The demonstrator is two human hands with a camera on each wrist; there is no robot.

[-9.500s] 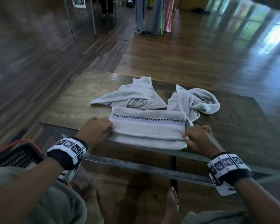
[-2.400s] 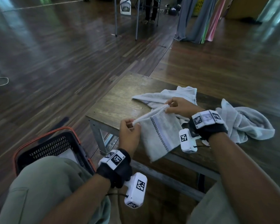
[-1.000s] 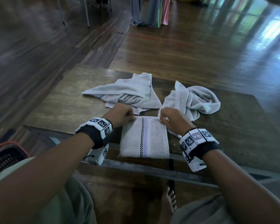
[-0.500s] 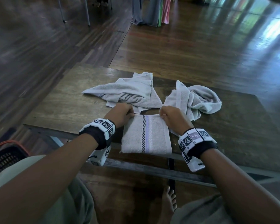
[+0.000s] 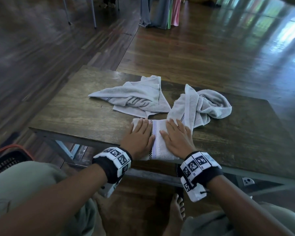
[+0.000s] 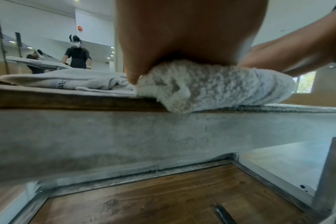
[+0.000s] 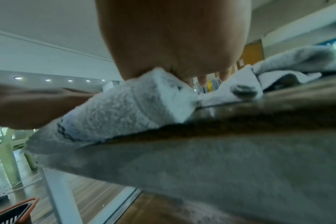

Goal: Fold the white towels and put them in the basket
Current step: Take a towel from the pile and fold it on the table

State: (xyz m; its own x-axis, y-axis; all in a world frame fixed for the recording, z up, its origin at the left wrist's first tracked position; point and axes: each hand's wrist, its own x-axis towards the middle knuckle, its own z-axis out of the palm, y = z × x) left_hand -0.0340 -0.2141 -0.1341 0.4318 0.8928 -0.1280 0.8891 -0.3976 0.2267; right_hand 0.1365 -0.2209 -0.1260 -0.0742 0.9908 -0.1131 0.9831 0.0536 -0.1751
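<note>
A: Starting far left, low in the head view, there's the basket (image 5: 6, 156), dark mesh with an orange rim, down on the floor beside the person's knee and well apart from the towels.

B: Moving in, the wooden worktop (image 5: 78, 114) carries everything else. At its near edge lies the folded towel (image 5: 157, 142), a compact rectangle with a checked stripe running away from the person.

A: And the left hand (image 5: 139, 136) lies flat on the folded towel's left half, fingers (image 5: 142, 124) straight and close together, gripping nothing, just pressing down.

B: The left wrist view backs that up: palm on top of thick terry layers, right at the worktop's edge.

A: Behind it, the first crumpled towel (image 5: 136, 97) is spread loosely toward the back left, just beyond the folded one.

B: Now the right hand (image 5: 176, 137), also flat, on the folded towel's right half, fingers (image 5: 173, 125) extended and slightly spread. Palm down, holding nothing.

A: The thumbs point toward each other, a strip of stripe showing between them.

B: Furthest right, the second crumpled towel (image 5: 206, 104) sits bunched, one edge trailing down beside the right hand.
</note>
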